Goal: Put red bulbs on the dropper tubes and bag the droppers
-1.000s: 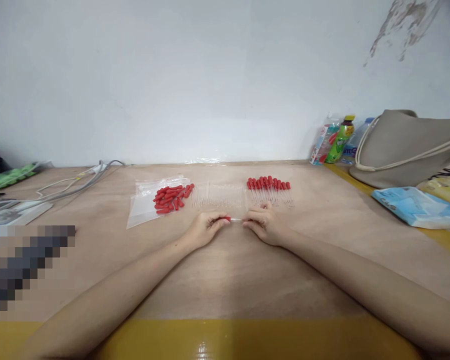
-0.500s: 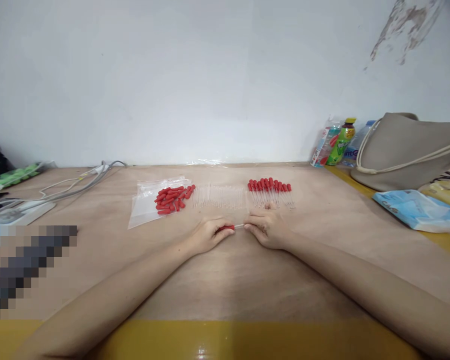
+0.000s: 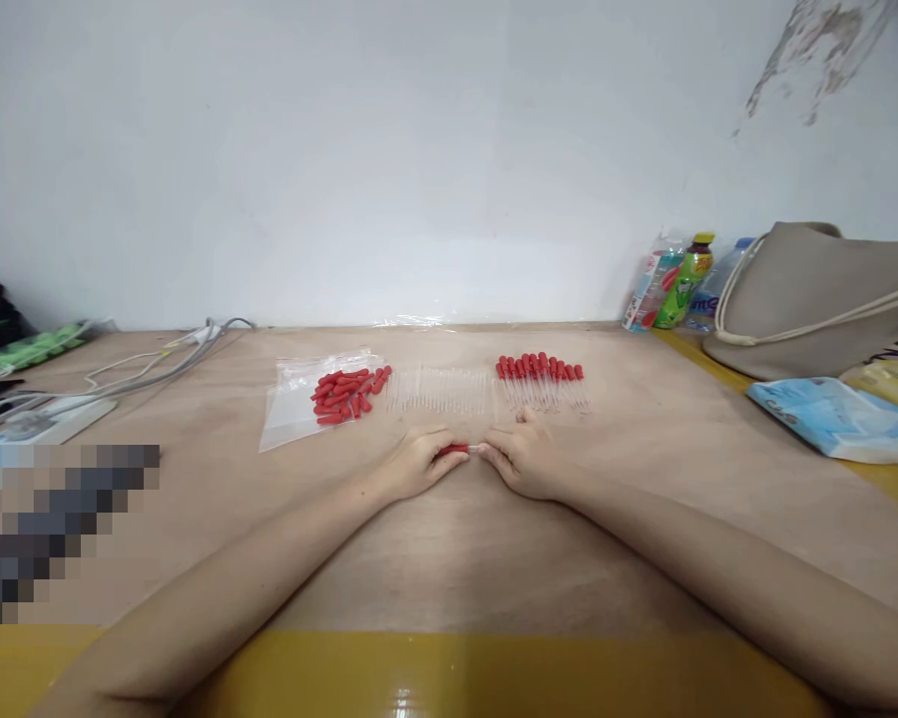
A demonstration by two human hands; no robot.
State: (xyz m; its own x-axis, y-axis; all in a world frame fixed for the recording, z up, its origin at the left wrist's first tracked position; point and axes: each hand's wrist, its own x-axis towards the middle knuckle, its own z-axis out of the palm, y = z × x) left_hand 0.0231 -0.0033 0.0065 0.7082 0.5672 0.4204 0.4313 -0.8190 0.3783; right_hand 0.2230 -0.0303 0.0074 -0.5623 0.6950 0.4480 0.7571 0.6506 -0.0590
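My left hand [image 3: 420,463] is closed around a red rubber bulb [image 3: 455,449], whose open end points right. My right hand [image 3: 522,459] pinches a thin clear glass tube [image 3: 474,449]; a short length of it shows between the two hands, meeting the bulb. Most of the tube is hidden by my right fingers. Beyond my left hand, a heap of loose red bulbs [image 3: 340,396] lies on a clear plastic bag [image 3: 284,409]. A row of bare clear tubes [image 3: 441,390] lies in the middle. Behind my right hand are several droppers with red bulbs fitted [image 3: 540,369].
At the back right stand bottles [image 3: 684,284] beside a grey-beige bag [image 3: 815,284] with a cord. A blue and white tissue pack [image 3: 830,417] lies in front of it. Cables and a white power strip [image 3: 67,421] are on the left. Yellow tape [image 3: 449,673] runs along the front edge.
My right hand has moved slightly left, closer to my left hand. Less of the clear tube shows between them now.
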